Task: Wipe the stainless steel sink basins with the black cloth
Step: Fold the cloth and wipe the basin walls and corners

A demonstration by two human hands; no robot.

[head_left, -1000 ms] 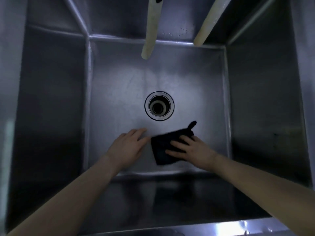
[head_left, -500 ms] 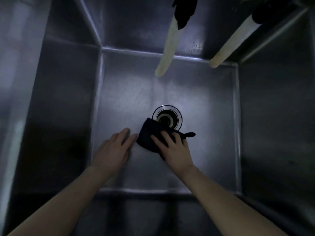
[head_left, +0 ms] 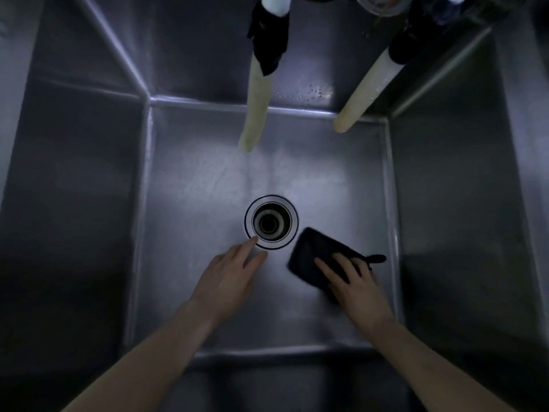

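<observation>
Here, from the head view, the right hand point(head_left: 355, 281) lies flat with fingers spread on the cloth point(head_left: 318, 257), pressing it to the basin point(head_left: 208, 185) floor, not pinching it. The cloth sits under and just ahead of those fingers, with the drain point(head_left: 271, 222) just beyond its far-left corner. The left hand point(head_left: 230, 276) is empty, fingers loosely together, fingertips at the drain rim. With only flat pressure, the cloth could bunch or slip free, and a corner could catch in the open drain.
</observation>
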